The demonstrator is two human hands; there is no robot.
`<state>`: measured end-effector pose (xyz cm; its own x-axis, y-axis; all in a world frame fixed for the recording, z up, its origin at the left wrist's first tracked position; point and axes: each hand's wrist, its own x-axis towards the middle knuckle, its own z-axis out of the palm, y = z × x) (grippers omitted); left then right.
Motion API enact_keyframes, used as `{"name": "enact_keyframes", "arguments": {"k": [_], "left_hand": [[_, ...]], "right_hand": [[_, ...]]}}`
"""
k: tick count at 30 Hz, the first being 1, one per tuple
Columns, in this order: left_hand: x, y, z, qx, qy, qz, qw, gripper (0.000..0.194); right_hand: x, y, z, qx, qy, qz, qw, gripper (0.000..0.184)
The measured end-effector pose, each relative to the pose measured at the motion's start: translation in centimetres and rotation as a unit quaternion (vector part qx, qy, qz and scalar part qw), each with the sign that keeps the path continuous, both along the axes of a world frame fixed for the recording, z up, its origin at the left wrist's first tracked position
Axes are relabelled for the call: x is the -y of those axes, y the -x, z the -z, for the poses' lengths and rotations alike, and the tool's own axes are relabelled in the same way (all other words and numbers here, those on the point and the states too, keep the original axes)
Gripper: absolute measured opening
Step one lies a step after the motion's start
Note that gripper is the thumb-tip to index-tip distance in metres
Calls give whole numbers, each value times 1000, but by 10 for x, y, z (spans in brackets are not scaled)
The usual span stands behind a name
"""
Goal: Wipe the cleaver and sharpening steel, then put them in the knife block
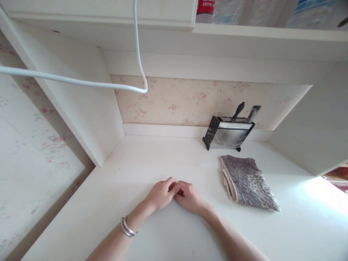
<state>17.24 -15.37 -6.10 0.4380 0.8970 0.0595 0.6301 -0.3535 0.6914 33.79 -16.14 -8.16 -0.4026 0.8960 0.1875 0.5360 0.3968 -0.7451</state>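
My left hand (162,193) and my right hand (189,197) rest together on the white tabletop (146,159). Their fingers are curled in, and the fingertips meet between them. No object shows in either hand, though the inner sides of the fingers are partly hidden. A silver bangle (127,227) circles my left wrist. To the right of my right hand, and apart from it, lies a folded grey-brown cloth (248,183) with a pale edge. Behind the cloth stands a knife block (231,134) with black ends and a clear front, holding two dark-handled knives.
A white cable (140,61) hangs in front at upper left. Overhead runs a white shelf (231,41) with plastic-wrapped items and a red-labelled bottle (205,8). White side panels (78,90) bound the table, and floral wallpaper (168,101) covers the back.
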Motion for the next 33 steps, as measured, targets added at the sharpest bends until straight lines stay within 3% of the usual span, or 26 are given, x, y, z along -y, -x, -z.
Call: {"name": "enact_keyframes", "arguments": {"k": [33], "left_hand": [[1, -1, 0, -1, 0, -3, 1000, 29]], "right_hand": [[0, 0, -1, -5, 4, -2, 1000, 11]]}}
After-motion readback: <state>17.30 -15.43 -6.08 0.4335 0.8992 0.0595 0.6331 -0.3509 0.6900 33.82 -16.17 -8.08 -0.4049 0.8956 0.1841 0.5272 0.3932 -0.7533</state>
